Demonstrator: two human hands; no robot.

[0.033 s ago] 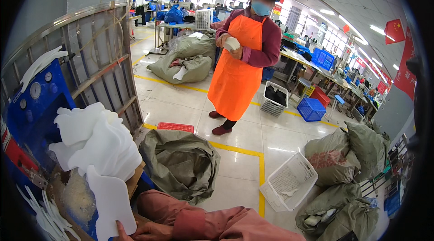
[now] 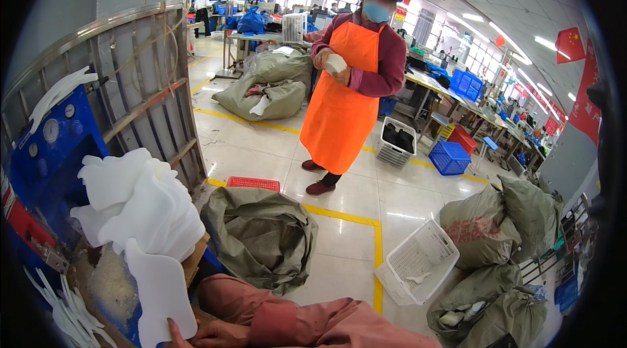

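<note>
A white, flat, rounded cutout (image 2: 157,289) stands tilted at the lower left, leaning against a pile of similar white cutouts (image 2: 140,201). At the lower edge, one finger of my left hand (image 2: 174,335) presses on its face; the rest of that hand is cut off. Close beside the cutout's right edge lies my right hand (image 2: 222,333), in a pink sleeve, its fingers bent. What that hand holds, if anything, is hidden. More thin white pieces (image 2: 68,312) stand at the lower left.
A person in an orange apron (image 2: 346,93) stands ahead, holding pale pieces. An open grey-green sack (image 2: 261,237) sits in front of me. To the right are a white basket (image 2: 421,260) and full sacks (image 2: 480,220). A blue machine with gauges (image 2: 52,145) stands left, by a metal rack (image 2: 144,96).
</note>
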